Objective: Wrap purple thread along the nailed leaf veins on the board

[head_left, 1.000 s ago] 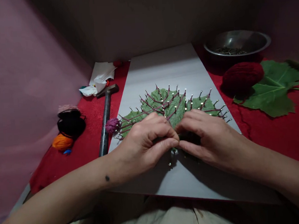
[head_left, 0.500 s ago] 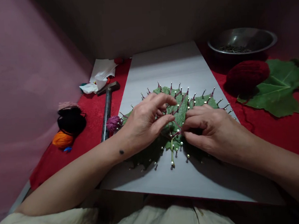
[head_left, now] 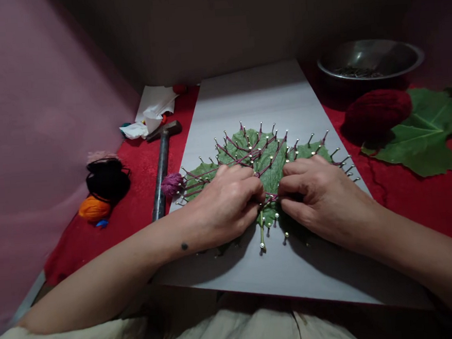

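A green leaf point(head_left: 270, 166) lies on a white board point(head_left: 256, 100), ringed by several upright nails, with purple thread point(head_left: 228, 165) strung between them. Over the leaf's lower left, my left hand point(head_left: 230, 203) is closed, fingertips pinched near the stem's top. My right hand point(head_left: 322, 193) is closed in a pinch just right of it, and a short stretch of purple thread runs between the two hands. Both hands grip this thread, though the fingertips are partly hidden. A ball of purple yarn point(head_left: 173, 184) rests at the board's left edge.
Left of the board lie a hammer point(head_left: 162, 169), black yarn point(head_left: 108, 181), orange yarn point(head_left: 94, 208) and white paper point(head_left: 155, 102). On the right are a metal bowl point(head_left: 372, 74) holding nails, a dark red yarn ball point(head_left: 378, 109) and a loose leaf point(head_left: 421, 138).
My left hand has moved down slightly and its spread fingers have closed on the thread. My right hand stays pinched in nearly the same place. The view has shifted a little.
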`<act>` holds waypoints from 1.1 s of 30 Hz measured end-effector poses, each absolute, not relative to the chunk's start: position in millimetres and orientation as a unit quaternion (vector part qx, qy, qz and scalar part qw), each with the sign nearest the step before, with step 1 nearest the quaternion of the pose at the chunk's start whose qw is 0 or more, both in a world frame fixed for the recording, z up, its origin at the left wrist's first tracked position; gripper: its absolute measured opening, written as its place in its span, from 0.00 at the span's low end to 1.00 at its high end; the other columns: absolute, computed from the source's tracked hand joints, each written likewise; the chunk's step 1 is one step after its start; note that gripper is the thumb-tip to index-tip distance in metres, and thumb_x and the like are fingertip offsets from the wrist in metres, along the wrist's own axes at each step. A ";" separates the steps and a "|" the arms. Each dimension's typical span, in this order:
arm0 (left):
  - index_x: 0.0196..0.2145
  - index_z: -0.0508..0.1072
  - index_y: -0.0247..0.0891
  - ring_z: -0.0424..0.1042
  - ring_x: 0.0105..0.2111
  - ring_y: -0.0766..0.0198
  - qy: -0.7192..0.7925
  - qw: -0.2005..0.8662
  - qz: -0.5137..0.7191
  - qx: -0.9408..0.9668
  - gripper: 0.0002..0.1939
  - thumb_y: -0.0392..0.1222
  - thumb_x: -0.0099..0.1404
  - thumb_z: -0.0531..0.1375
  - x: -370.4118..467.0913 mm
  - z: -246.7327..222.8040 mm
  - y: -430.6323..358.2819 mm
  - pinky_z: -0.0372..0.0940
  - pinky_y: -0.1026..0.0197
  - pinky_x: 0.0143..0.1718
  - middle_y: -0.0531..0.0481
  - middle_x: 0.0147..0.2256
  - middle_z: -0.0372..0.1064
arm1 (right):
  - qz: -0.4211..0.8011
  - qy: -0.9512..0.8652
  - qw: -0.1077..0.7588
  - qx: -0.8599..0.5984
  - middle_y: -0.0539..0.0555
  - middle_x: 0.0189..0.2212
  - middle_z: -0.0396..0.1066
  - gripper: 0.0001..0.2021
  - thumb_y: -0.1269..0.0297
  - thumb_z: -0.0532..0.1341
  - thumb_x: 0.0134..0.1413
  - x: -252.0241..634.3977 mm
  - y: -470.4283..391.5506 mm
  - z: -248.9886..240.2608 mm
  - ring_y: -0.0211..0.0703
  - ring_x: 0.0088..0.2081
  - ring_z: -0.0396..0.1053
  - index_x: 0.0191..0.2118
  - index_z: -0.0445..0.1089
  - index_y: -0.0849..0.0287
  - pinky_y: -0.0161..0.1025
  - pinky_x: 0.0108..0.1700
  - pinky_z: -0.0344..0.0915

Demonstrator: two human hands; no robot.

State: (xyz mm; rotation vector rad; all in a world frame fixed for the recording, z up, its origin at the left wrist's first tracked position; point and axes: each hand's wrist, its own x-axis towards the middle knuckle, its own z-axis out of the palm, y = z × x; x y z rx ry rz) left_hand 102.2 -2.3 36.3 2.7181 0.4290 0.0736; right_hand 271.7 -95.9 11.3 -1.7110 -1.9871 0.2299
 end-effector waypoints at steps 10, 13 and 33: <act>0.30 0.73 0.36 0.66 0.33 0.63 0.122 0.157 0.003 0.980 0.07 0.30 0.60 0.56 106.1 38.1 4.4 0.57 0.58 0.39 0.51 0.30 0.68 | 0.095 -0.731 0.241 -0.631 0.48 0.22 0.57 0.13 0.73 0.54 0.48 271.5 -96.7 12.8 0.37 0.28 0.54 0.16 0.57 0.60 0.44 0.38 0.48; 0.28 0.73 0.36 0.66 0.32 0.61 0.110 0.089 0.006 0.990 0.07 0.32 0.60 0.55 109.7 39.6 0.2 0.59 0.57 0.38 0.49 0.28 0.67 | 0.099 -0.730 0.242 -0.631 0.49 0.22 0.57 0.13 0.73 0.54 0.48 271.6 -96.9 12.0 0.38 0.29 0.55 0.16 0.58 0.60 0.45 0.40 0.49; 0.32 0.67 0.35 0.62 0.33 0.65 0.110 0.181 0.016 0.977 0.05 0.29 0.62 0.54 101.1 38.6 3.3 0.58 0.62 0.37 0.51 0.31 0.65 | 0.139 -0.690 0.245 -0.667 0.47 0.21 0.56 0.11 0.73 0.54 0.46 269.4 -97.1 12.3 0.36 0.27 0.53 0.16 0.56 0.60 0.48 0.46 0.50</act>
